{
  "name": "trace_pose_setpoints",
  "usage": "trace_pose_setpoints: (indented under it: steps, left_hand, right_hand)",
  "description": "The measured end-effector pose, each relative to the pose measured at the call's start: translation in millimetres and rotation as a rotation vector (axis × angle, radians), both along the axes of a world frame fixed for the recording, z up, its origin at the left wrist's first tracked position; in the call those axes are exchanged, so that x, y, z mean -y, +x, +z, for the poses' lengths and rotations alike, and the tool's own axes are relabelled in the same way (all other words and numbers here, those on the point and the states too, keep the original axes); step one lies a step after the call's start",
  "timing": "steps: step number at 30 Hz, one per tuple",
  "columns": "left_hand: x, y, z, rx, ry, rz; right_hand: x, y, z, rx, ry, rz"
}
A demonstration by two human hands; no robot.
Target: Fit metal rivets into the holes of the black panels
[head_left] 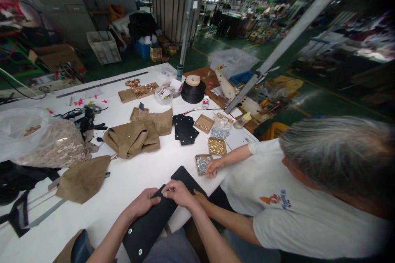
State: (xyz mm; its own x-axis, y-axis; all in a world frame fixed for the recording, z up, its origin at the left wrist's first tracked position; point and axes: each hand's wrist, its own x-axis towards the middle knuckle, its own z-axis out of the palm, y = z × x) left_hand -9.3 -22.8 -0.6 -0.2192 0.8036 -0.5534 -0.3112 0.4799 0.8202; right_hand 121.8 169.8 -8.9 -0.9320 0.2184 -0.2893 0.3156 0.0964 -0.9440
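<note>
A black fabric panel [154, 222] lies slanted at the table's front edge, two silver eyelets near its lower end. My left hand [143, 204] grips its left edge, thumb on top. At the panel's far end is my right hand [179, 193], fingertips pinched together; whatever is between them is too small to make out. Beyond it lies a second black panel [185, 178], with one hand of a co-worker [201, 198] on it. That person's other hand [212, 167] is at a small cardboard box of silver fittings [203, 164].
A box of gold fittings [217, 146] and a stack of black pieces with eyelets [185, 128] are farther back. Tan fabric pieces [132, 139] and a clear bag of metal parts [58, 144] occupy the left. The co-worker [296, 197] sits close on my right. A metal post [293, 37] slants up behind.
</note>
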Motion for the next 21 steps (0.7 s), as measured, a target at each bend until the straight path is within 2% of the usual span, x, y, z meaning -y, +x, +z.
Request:
trace_pose_setpoints:
  steps: [6,10,12,17,19,21]
  left_hand:
    - [-1,-1,4.4,-0.07,-0.002,-0.018]
    - [-2,1,6.3,-0.078,0.014,-0.033]
    - [-4,2,7.2,-0.111,0.018,-0.056]
    - [-7,0,8.7,-0.238,-0.018,-0.107]
    - [-6,-2,9.8,-0.213,-0.039,-0.084]
    - [-3,-5,11.3,-0.145,-0.044,-0.038]
  right_hand:
    - [3,-6,0.8,0.015,-0.036,-0.028]
    - [5,-6,-5.8,0.069,-0.106,-0.151]
    - [7,-6,-10.5,0.095,-0.098,-0.197]
    - [11,-8,-18.0,0.099,-0.043,-0.21]
    - [8,-7,-19.2,0.073,-0.12,-0.261]
    - [3,-4,-20.0,0.035,-0.266,-0.34]
